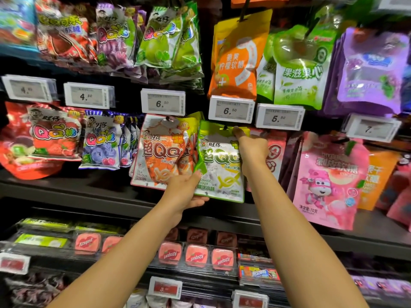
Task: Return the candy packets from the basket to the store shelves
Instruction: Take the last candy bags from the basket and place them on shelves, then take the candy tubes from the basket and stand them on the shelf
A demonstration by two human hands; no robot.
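We are holding a glossy green-and-silver foil candy packet [219, 161] upright against the middle row of the store shelf, its long axis running top to bottom and its printed face turned toward us. Our right hand [252, 150] is gripping the packet's upper right corner, fingers reaching up to the green header strip just beside the small dark hang hole; the fingertips are partly hidden behind the packet, so we cannot tell exactly how they are closing, only that they are pinching the top edge. Our left hand [185, 188] is cradling the lower left corner, thumb on the front face and fingers curled underneath, so the packet is lying between our two hands, one diagonal corner in each.

The move ahead, as we judge it, is turning on the hang hole meeting the peg that sits under the white price tag marked 6.50 [231, 109]. The hole is sitting just below that tag, and our right hand is the nearer one to it, so it is likely to do the guiding while the left is steadying the bottom. Touching the packet's left edge is an orange-and-silver foil cola candy packet [162, 152], already hanging. The basket is not in view.
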